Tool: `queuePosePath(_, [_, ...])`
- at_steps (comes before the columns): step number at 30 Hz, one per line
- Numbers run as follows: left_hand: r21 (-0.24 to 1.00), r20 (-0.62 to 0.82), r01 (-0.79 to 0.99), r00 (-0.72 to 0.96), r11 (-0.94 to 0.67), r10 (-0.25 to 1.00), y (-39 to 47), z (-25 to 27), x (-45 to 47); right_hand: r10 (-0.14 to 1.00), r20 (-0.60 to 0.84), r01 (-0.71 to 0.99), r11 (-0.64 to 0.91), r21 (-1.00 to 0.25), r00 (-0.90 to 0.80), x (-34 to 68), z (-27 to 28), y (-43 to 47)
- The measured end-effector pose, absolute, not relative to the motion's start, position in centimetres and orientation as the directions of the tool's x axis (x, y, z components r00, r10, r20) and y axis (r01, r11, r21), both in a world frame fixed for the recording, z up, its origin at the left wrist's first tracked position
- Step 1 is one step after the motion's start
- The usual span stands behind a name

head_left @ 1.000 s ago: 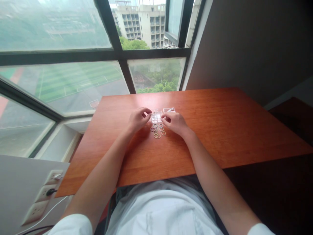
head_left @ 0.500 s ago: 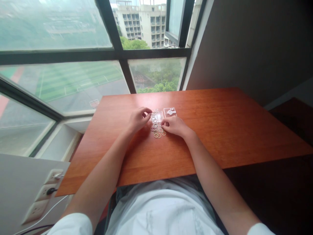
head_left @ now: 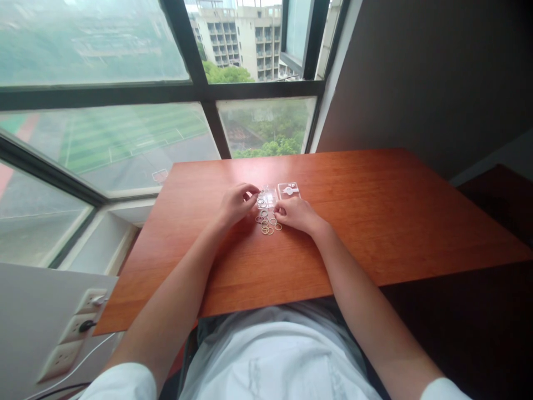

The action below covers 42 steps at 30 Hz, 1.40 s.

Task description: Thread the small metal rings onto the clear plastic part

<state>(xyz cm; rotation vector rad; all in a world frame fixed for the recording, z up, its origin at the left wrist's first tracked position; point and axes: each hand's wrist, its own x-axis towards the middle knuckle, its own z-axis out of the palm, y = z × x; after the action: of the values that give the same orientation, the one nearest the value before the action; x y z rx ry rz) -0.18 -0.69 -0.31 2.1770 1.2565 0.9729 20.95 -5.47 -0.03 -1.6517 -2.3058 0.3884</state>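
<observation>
A small clear plastic box [head_left: 270, 195] lies open on the wooden table, with its lid [head_left: 288, 190] folded out to the right. My left hand [head_left: 238, 204] is at the box's left edge, fingers curled and thumb and fingertips closed on that edge. Several thin rings [head_left: 265, 229], pale yellow, silvery and pinkish, are spread on the wood just in front of the box. My right hand [head_left: 296, 213] is bent over the right side of these rings, thumb and forefinger pinched together. What sits between those fingertips is too small to make out.
The reddish-brown table [head_left: 375, 222] extends far to the right, its front edge close to my body. Large dark-framed windows [head_left: 266, 91] rise behind and to the left. Wall sockets [head_left: 77, 326] with plugs and cables are at lower left.
</observation>
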Motion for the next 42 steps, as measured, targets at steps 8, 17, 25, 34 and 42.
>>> queuePosePath(8, [0.674, 0.35, 0.559, 0.334, -0.483, 0.875, -0.9, -0.1, 0.0, 0.943, 0.135, 0.824, 0.33, -0.46, -0.303, 21.0, 0.1, -5.4])
queuePosePath(17, [0.692, 0.337, 0.518, 0.384, -0.502, 0.86, -1.7, 0.5, 0.8, 0.922, 0.34, 0.785, 0.348, -0.513, -0.187, 20.8, 0.1, -5.2])
queuePosePath(25, [0.719, 0.311, 0.457, 0.462, -0.523, 0.831, -2.0, 0.4, 1.5, 0.903, 0.401, 0.779, 0.36, -0.513, -0.153, 20.7, 0.5, -5.6])
queuePosePath(34, [0.778, 0.278, 0.36, 0.537, -0.514, 0.796, -2.2, 0.2, 1.8, 0.9, 0.404, 0.779, 0.37, -0.506, -0.165, 20.5, 0.2, -5.6])
queuePosePath(42, [0.775, 0.28, 0.376, 0.517, -0.508, 0.809, -2.3, 0.2, 1.9, 0.909, 0.373, 0.79, 0.363, -0.494, -0.185, 20.5, 0.2, -5.6])
